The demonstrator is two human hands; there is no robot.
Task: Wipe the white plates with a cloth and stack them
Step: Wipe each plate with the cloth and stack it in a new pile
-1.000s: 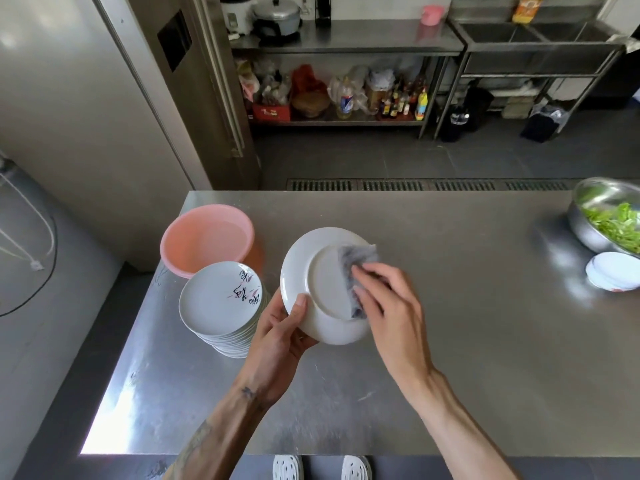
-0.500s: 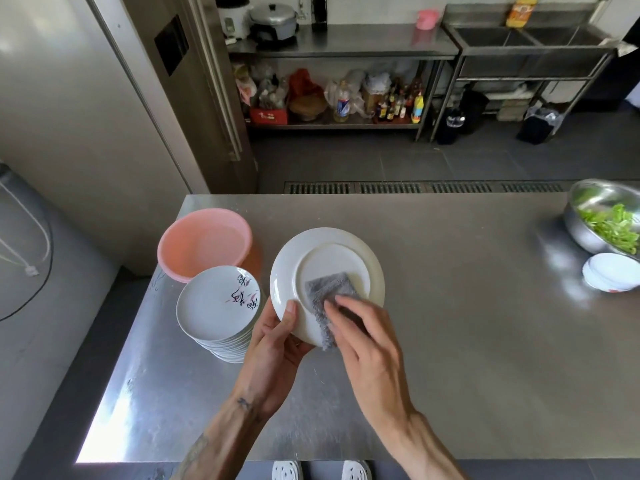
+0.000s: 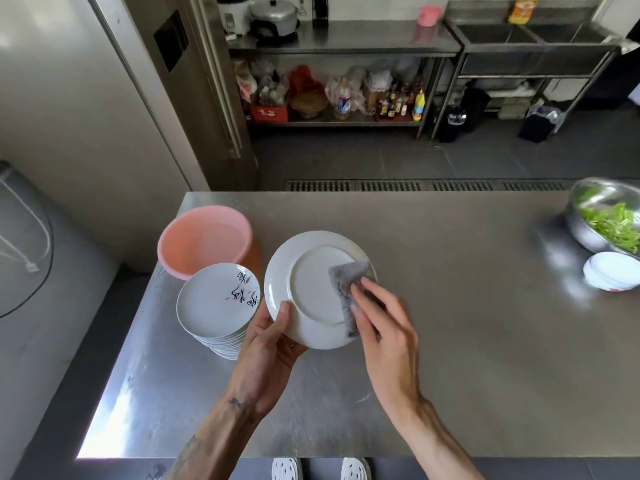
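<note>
Stainless steel tabletop (image 3: 467, 358) fills the lower half of the view, with the toes of two white shoes (image 3: 287, 469) showing beneath its near edge at six o'clock.

Nearest over the table, the left hand (image 3: 266, 355) grips a white plate (image 3: 304, 282) by the rim at the plate's seven o'clock. The thumb lies across the rim and the fingers curl underneath. The plate is held up off the surface, tilted, its underside and foot ring turned toward the camera.

The right hand (image 3: 384, 327) comes in from the plate's four o'clock. Its fingers are bent over a folded grey cloth (image 3: 346, 282) and press it against the plate's underside at about three o'clock (the fingertips are blurred, and the thumb is hidden).

At nine o'clock from the held plate, just beside it, a stack of plates (image 3: 214, 299) stands on the table, the top one face up with painted marks near its rim. A pink basin (image 3: 204, 244) sits at eleven o'clock from that stack, touching or nearly touching it.

Well apart at two o'clock, a steel bowl (image 3: 585, 233) of green leaves rests at the table's right edge, with small white dishes (image 3: 609, 271) just in front of it.

Beyond the table, a drain grate (image 3: 415, 185) crosses the dark floor. At twelve o'clock a steel shelf (image 3: 346, 123) holds bottles and bags, and a sink (image 3: 519, 32) stands at one o'clock.
</note>
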